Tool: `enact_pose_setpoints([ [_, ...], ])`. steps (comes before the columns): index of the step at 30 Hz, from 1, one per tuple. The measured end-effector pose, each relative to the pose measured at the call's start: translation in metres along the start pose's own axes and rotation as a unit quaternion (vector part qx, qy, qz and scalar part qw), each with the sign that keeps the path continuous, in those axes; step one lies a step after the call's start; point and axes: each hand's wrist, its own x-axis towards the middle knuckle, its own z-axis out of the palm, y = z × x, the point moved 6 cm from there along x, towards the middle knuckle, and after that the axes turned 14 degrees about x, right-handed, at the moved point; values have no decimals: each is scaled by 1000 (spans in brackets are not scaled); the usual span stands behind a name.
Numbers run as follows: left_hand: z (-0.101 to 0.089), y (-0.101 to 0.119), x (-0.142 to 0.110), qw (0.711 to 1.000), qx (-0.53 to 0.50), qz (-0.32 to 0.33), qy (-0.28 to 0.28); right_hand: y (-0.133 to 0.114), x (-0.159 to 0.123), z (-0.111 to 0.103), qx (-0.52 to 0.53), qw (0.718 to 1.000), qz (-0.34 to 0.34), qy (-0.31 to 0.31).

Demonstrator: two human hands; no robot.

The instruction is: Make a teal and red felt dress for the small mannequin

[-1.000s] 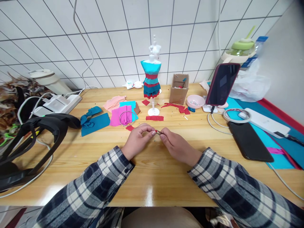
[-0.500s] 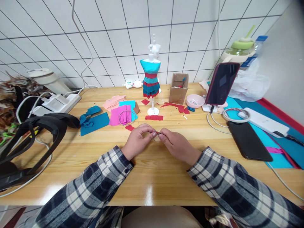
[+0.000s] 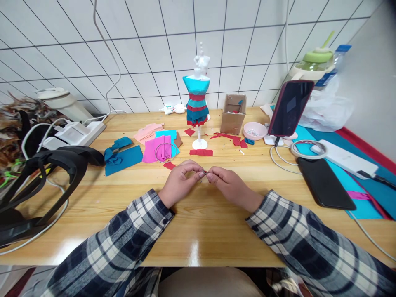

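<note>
My left hand and my right hand meet above the middle of the wooden table, thumbs and forefingers pinched close together. Between the fingertips shows a tiny bit of red crepe paper; most of it is hidden by the fingers. Beyond the hands stands a small white mannequin on a round base. It wears a paper dress in turquoise and dark teal with red bands. A flat red paper strip lies before the base, and a red scrap lies just past my left hand.
Teal paper, pink paper with a wire ring, and a headset lie left. A cardboard box, a pink bowl of beads, a propped phone, a black phone and a tape roll stand or lie right.
Both hands keep nearly the same pose, fingertips still pinched together. The view has shifted very slightly; the things on the table stay where they were.
</note>
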Motion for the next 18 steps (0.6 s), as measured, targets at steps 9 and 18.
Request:
enact_pose_setpoints([
  [9, 0, -1, 0, 1000, -12, -1, 2, 0, 0, 2, 54, 998, 13, -4],
  [18, 2, -5, 1, 999, -15, -28, -9, -1, 2, -1, 45, 999, 9, 6],
])
